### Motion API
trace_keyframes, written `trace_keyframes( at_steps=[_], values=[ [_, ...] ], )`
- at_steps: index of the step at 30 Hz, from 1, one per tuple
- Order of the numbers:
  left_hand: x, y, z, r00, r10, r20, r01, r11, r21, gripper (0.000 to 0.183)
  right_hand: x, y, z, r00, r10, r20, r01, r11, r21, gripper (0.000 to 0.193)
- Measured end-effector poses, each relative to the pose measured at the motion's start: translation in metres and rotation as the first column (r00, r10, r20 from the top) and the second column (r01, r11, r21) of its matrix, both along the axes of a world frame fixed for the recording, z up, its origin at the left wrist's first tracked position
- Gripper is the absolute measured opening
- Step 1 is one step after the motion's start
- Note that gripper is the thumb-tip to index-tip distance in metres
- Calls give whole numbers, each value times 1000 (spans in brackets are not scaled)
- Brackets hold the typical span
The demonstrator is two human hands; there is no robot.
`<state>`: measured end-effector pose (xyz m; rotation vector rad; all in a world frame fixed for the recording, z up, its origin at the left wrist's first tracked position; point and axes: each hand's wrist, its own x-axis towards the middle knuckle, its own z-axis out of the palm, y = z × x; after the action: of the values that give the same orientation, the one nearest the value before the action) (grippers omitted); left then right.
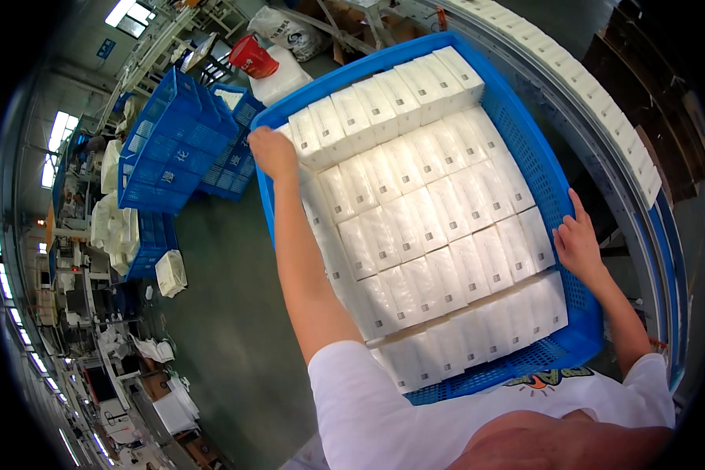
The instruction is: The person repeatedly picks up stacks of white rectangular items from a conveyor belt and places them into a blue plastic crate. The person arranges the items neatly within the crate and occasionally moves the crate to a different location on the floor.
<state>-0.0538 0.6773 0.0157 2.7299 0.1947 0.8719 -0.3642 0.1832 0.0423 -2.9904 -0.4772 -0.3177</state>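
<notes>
A large blue plastic crate [525, 129] with perforated walls lies in front of me, tilted in view. Rows of small white soft packs [427, 223], like tissue packs with a small dark square mark on each, fill most of it; the farthest row sits higher than the middle ones. My left hand [274, 153] is closed over the rim at the far left corner. On the right side, my right hand [580, 243] holds the rim, its index finger stretched along the edge and the other fingers curled. The undersides of both grips are hidden.
A conveyor carrying a line of white packs [568, 66] curves along the right, with brown cardboard [642, 86] beyond. Stacked blue crates [176, 141] stand at the left, near a red bucket [252, 56]. A white bundle [171, 274] rests beside the green floor [227, 329].
</notes>
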Motion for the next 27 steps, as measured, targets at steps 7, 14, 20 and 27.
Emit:
trace_keyframes(
  at_steps=[7,14,20,27],
  values=[
    [-49,39,-73,794,-7,-608,140,975,172,36,-4,3,4,999,33,17,-33,999,-10,11],
    [-59,-109,-1,494,205,-845,327,856,399,33,-13,-23,-2,997,-10,-73,18,994,104,6],
    [-96,-356,86,384,-825,-416,841,498,-212,27,-10,-42,-11,987,42,-157,-14,985,175,14],
    [-66,-571,79,256,-808,-530,961,274,46,38,-52,-207,12,945,-189,267,-18,786,618,14]
  ],
)
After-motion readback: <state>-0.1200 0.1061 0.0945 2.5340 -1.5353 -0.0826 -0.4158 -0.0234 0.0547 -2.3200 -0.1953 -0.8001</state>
